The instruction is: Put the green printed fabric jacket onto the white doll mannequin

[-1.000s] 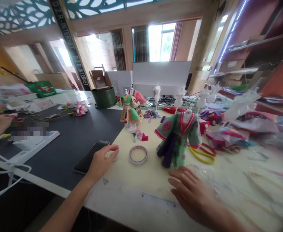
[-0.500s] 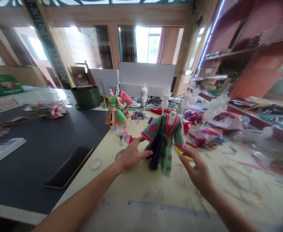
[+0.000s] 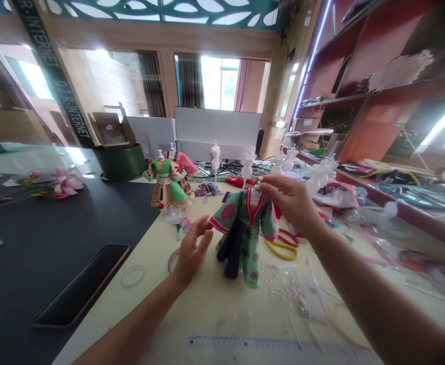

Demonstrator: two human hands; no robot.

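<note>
A small dress-form mannequin in a green patterned robe [image 3: 253, 238] with pink trim and a dark purple panel stands upright on the cream table [image 3: 157, 314]. My right hand [image 3: 289, 200] reaches over from the right, thumb and fingers closed on the white knob at the mannequin's neck. Beside the robe's left sleeve, my left hand [image 3: 192, 249] has thumb and fingers apart. Its fingertips are at the sleeve's hem; whether they touch it I cannot tell. A yellow ring [image 3: 281, 251] and a red ring [image 3: 289, 237] lie behind the robe on the right.
Another mannequin wears a green and orange dress [image 3: 169, 185]. Bare white mannequins [image 3: 215, 157] stand at the back. A phone [image 3: 81, 284] lies on the dark mat [image 3: 127, 218]. A clear ruler [image 3: 245, 343] is at the front; small beads in bags [image 3: 302, 294] lie on the right.
My right hand has risen from beside the right sleeve to the mannequin's neck and closed on it. My left hand has drawn back from the skirt towards the sleeve hem. The view has tilted up.
</note>
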